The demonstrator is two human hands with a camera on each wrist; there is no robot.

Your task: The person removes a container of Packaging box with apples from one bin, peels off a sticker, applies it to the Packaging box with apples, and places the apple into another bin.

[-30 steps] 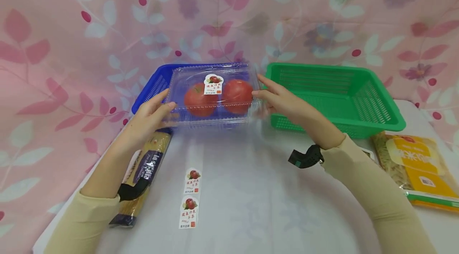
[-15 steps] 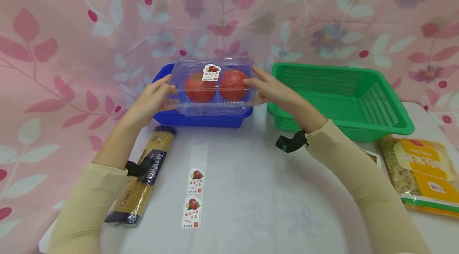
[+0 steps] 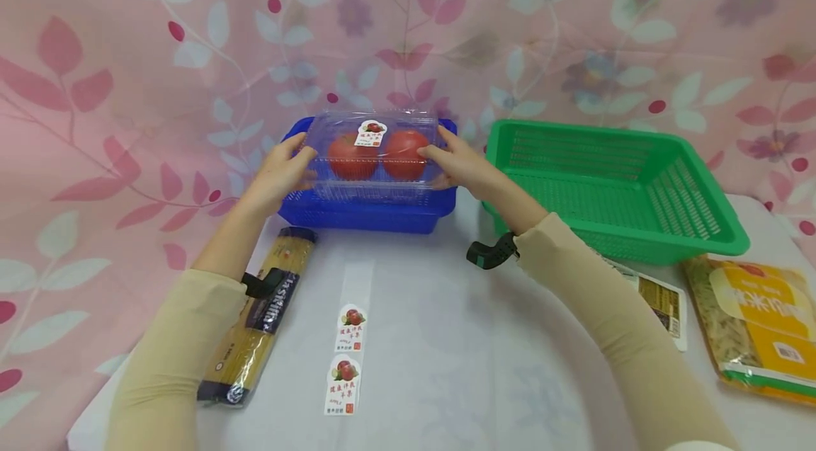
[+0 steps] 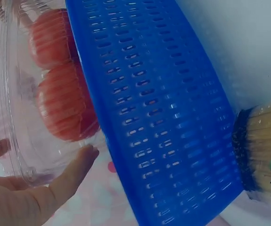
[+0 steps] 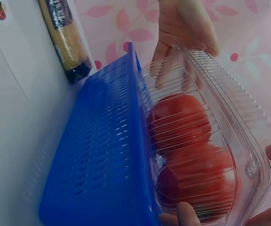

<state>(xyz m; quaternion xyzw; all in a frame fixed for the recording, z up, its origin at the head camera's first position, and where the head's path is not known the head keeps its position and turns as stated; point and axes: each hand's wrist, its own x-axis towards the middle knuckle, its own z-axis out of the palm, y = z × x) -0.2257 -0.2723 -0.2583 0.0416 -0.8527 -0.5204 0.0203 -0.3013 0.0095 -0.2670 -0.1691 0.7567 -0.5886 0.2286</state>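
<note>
A clear plastic clamshell box (image 3: 376,190) holds two red fruits (image 3: 352,157) that look like apples. Its lid bears a white apple-picture sticker (image 3: 371,133). My left hand (image 3: 279,171) grips the box's left end, thumb on top. At the opposite end, my right hand (image 3: 468,166) grips it the same way. The box is at the top of the blue basket (image 3: 363,219), its lower part behind the basket's front rim in the left wrist view. Whether it touches the basket floor is hidden.
Right of the blue basket stands a green basket (image 3: 574,185). A spaghetti packet (image 3: 270,309) lies under my left forearm, beside a strip of apple stickers (image 3: 344,359). At right lie a yellow bag (image 3: 758,323) and a partly covered flat pack (image 3: 666,302).
Both hands have carried the box away from me and down, from in front of the blue basket to its top opening. Both grips stay the same.
</note>
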